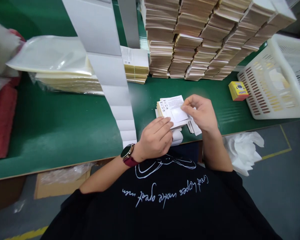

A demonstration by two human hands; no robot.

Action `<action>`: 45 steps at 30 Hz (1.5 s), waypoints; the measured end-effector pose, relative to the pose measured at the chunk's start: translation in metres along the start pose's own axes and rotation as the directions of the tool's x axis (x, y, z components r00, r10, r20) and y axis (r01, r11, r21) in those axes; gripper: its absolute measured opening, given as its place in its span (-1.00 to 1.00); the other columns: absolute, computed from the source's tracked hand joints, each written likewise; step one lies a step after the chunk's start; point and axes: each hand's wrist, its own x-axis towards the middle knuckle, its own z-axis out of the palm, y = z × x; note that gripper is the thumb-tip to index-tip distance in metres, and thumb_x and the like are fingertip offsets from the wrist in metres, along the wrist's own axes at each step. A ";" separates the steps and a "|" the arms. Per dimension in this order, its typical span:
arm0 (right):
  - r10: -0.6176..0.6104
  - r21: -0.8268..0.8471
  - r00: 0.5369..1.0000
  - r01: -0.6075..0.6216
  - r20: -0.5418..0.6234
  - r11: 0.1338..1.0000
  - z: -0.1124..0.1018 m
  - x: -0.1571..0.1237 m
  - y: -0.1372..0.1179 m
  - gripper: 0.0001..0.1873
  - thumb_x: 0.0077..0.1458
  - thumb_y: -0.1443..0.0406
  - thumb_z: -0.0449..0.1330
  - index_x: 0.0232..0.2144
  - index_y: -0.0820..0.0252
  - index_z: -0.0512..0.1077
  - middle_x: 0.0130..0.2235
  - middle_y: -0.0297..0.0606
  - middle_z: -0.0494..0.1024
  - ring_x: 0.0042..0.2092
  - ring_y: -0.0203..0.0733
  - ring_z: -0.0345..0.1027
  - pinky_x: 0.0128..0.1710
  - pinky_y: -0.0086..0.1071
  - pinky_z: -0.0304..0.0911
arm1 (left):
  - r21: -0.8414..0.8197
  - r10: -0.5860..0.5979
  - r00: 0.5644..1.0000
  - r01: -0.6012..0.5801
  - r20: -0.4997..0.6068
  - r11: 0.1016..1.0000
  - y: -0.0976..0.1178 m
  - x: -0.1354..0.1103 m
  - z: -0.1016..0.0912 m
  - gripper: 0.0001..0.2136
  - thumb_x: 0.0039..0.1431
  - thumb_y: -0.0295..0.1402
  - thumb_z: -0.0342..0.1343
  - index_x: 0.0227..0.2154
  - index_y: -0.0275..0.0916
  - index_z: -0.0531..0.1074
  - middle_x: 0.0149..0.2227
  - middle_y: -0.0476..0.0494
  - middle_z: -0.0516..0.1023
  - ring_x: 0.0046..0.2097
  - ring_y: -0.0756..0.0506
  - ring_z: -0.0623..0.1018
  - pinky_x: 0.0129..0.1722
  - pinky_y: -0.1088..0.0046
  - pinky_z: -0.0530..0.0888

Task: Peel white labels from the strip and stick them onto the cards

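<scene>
A small stack of printed cards [172, 101] with yellowish edges sits near the front of the green table. On its top card lies a blank white label [179, 114]. My right hand [201, 112] pinches the label's upper right edge between thumb and forefinger. From the left, my left hand [158, 137] rests stretched fingers on the card beside the label's left corner; its thumb is hidden. Beneath and beside the stack are white paper slips [194, 127] and a curled white paper piece [177, 137].
A long creased white paper strip [112, 73] runs down left of my hands. Tall card stacks [190, 56] stand behind, with a banded card bundle [136, 68] beside them. Plastic-wrapped sheets [62, 63] lie left. At right are a yellow box [238, 90] and a white basket [262, 96].
</scene>
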 end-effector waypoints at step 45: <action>-0.257 -0.208 0.966 0.253 0.008 0.945 -0.014 -0.091 0.014 -0.83 0.05 0.28 0.28 -0.26 0.05 0.41 -0.23 -0.30 0.50 -0.14 -0.15 0.36 -0.07 -0.15 0.25 | -0.080 -0.097 0.988 0.088 -0.119 0.993 -0.005 0.000 -0.001 -0.81 0.06 -0.45 0.07 -0.61 -0.20 0.23 -0.42 -0.02 0.54 -0.21 -0.11 0.52 -0.24 0.25 0.44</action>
